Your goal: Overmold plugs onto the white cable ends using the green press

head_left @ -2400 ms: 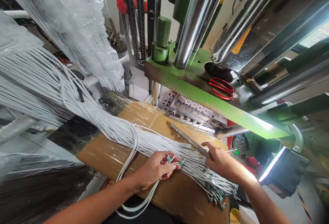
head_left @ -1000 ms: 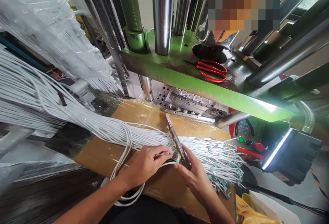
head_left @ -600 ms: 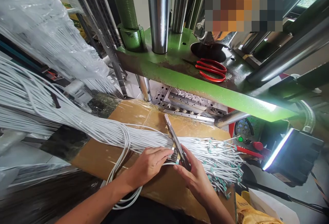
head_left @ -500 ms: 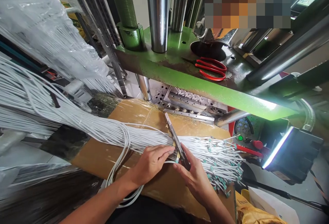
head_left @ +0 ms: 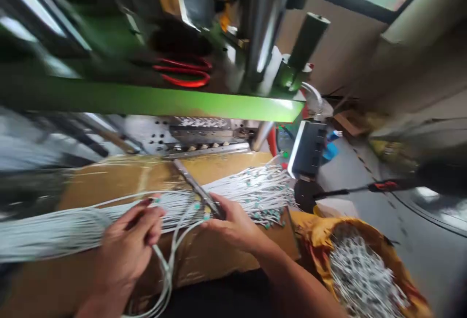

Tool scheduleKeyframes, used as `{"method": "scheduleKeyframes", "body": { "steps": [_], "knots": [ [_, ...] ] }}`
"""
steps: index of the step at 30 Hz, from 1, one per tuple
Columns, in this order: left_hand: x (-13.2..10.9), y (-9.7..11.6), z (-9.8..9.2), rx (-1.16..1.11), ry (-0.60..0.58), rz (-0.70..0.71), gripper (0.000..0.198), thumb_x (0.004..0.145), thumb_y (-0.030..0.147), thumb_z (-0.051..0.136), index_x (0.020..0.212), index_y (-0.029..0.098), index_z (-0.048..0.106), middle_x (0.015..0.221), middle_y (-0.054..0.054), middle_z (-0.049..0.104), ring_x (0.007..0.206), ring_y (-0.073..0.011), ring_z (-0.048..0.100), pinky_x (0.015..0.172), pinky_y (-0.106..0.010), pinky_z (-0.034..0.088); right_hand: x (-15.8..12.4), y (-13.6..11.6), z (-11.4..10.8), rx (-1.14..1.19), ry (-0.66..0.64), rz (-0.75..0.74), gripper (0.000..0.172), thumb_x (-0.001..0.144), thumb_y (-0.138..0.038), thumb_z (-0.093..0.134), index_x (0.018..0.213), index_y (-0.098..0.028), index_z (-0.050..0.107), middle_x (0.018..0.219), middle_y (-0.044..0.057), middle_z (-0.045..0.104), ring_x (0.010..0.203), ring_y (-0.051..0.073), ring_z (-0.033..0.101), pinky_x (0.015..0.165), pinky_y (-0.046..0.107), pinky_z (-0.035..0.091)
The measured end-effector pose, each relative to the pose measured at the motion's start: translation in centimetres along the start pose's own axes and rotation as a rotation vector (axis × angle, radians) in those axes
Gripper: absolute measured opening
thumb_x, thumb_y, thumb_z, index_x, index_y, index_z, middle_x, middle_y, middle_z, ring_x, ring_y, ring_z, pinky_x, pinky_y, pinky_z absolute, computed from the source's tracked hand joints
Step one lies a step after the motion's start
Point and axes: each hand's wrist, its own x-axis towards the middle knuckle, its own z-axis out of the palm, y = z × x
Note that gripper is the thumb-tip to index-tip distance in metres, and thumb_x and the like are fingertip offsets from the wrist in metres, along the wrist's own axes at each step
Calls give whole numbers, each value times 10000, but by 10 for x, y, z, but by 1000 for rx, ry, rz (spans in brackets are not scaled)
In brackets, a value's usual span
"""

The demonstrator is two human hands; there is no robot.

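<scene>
My right hand (head_left: 237,223) is closed on the lower end of a narrow metal bar (head_left: 191,182), which slants up and to the left. Brass-coloured pieces and teal cable ends sit along the bar near my fingers. To the left, my left hand (head_left: 129,240) is closed on a thin white cable (head_left: 158,255), whose teal end shows at the fingertips; blur softens the detail. Beneath both hands a thick bundle of white cables (head_left: 54,228) lies across a cardboard sheet (head_left: 204,259), with many teal-tipped ends fanned out on the right.
Ahead stands a green press plate (head_left: 182,103) with red-handled pliers (head_left: 186,72) on it. Below it is a metal mould (head_left: 204,135), with another metal bar (head_left: 211,150) along its front. A lamp (head_left: 310,150) stands right, above a yellow sack (head_left: 302,220) of white cable pieces (head_left: 365,274).
The view has swung to the right, bringing the sack into sight. My left hand has come away from the bar to the left, with a cable in its fingers. My right hand still holds the bar.
</scene>
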Motion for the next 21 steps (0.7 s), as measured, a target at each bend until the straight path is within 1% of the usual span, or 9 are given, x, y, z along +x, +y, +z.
{"method": "scheduleKeyframes", "body": {
  "steps": [1,3,4,6,8,10,12,16,21],
  "knots": [
    [-1,-2,8,-62,-17,-3,301,722,317,713,917,196,517,648,51,637,369,-47,430,321,-128,294,-7,3,-4,26,20,-10,519,799,-404,674,1267,-213,558,1176,18,641,1093,223,566,985,355,414],
    [5,-6,19,-50,-156,17,252,809,337,636,945,202,472,680,31,666,349,-53,447,336,-140,316,-11,15,-14,-2,125,71,575,787,-421,680,1304,-217,533,1286,51,599,1226,264,500,1076,427,337],
    [10,-7,21,33,-225,46,217,847,337,599,970,193,495,716,9,686,360,-60,477,360,-155,363,-9,21,-18,-27,144,118,625,765,-444,696,1316,-204,524,1320,77,576,1267,289,466,1095,464,312],
    [17,-6,20,253,-302,186,165,888,308,559,984,177,591,765,-28,719,451,-95,582,455,-190,469,-3,28,-21,-44,126,142,689,730,-482,716,1323,-191,521,1350,98,549,1303,315,429,1115,501,279],
    [20,-6,18,444,-324,383,148,893,244,558,953,182,678,833,-44,744,648,-145,682,623,-225,545,-1,29,-19,-36,89,120,689,730,-495,711,1324,-201,523,1351,89,550,1306,313,428,1118,496,283],
    [22,-8,16,537,-335,548,158,886,179,561,930,193,712,894,-40,752,803,-171,705,752,-250,556,-2,27,-15,-22,89,95,661,740,-494,704,1318,-224,531,1338,66,564,1296,302,445,1111,473,308],
    [26,-12,17,565,-349,657,175,880,135,562,952,190,711,901,-36,753,818,-171,708,774,-258,560,-3,27,-13,-9,108,87,647,734,-492,710,1306,-238,544,1324,55,578,1283,296,461,1105,458,324],
    [34,-18,19,619,-360,798,217,893,96,527,1015,177,686,934,-48,746,838,-168,706,783,-266,569,-2,28,-15,-3,111,85,638,734,-488,712,1298,-236,554,1316,67,583,1290,292,455,1108,450,315],
    [40,-23,19,698,-368,877,265,911,90,474,1082,177,656,970,-63,733,869,-172,700,798,-275,572,-1,26,-18,-63,77,64,645,757,-484,687,1332,-241,521,1338,63,565,1303,302,436,1114,468,299]
  ]
}}
